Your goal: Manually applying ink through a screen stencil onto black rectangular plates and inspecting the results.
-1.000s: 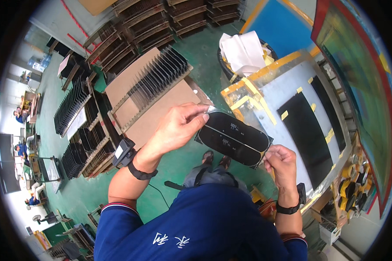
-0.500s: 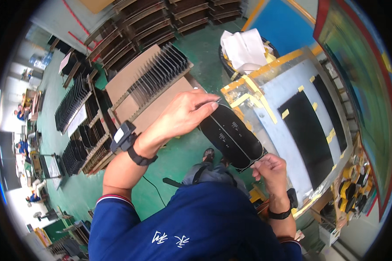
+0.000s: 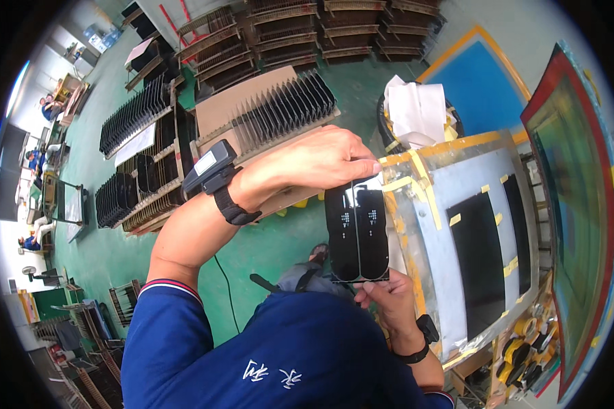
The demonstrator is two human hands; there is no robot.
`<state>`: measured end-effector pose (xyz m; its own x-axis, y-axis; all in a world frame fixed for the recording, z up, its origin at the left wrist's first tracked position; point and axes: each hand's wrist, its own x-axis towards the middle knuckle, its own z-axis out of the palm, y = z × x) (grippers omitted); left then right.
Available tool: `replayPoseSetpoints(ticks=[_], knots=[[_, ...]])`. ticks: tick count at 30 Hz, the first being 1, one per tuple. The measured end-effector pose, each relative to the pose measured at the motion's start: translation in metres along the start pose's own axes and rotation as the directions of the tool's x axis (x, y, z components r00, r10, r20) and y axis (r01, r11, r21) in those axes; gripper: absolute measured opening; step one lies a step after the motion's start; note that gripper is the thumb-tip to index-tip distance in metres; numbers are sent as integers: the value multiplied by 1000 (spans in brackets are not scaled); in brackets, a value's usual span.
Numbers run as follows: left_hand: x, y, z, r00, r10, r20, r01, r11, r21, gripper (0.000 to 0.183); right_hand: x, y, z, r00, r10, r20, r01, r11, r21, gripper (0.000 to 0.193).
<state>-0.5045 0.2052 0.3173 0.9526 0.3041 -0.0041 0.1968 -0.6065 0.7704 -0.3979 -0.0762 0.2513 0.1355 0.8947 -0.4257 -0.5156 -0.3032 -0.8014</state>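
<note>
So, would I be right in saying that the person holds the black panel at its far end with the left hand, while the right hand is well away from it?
Not quite: the head view shows the right hand at the near edge of the black panel, its fingers holding it there. The left hand does hold the far end.

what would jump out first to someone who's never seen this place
Probably the glossy black panel near the middle, its far end at the left hand and its near end at the right hand. Next, the row of upright dark sheets at upper centre-left, and the bright blue board at upper right.
</note>
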Motion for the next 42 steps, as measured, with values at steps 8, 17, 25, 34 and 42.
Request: replayPoseSetpoints(ticks=[8, 17, 25, 34, 42], knots=[[-3, 3, -4, 1000, -9, -1, 9, 999, 45, 35, 2, 2, 1, 999, 29, 38, -31, 999, 41, 18], [-3, 5, -5, 1000, -28, 3, 28, 999, 28, 35, 4, 0, 0, 998, 29, 63, -32, 999, 44, 18], [-5, 0, -4, 998, 52, -44, -50, 998, 48, 33, 5, 1, -1, 999, 27, 32, -28, 999, 18, 16], [-7, 2, -5, 994, 79, -80, -76, 996, 36, 33, 6, -1, -4, 1000, 0, 22, 1, 999, -35, 16], [-4, -1, 0, 997, -80, -21, 79, 996, -38, 36, 7, -3, -11, 999, 14, 51, -14, 1000, -13, 16]])
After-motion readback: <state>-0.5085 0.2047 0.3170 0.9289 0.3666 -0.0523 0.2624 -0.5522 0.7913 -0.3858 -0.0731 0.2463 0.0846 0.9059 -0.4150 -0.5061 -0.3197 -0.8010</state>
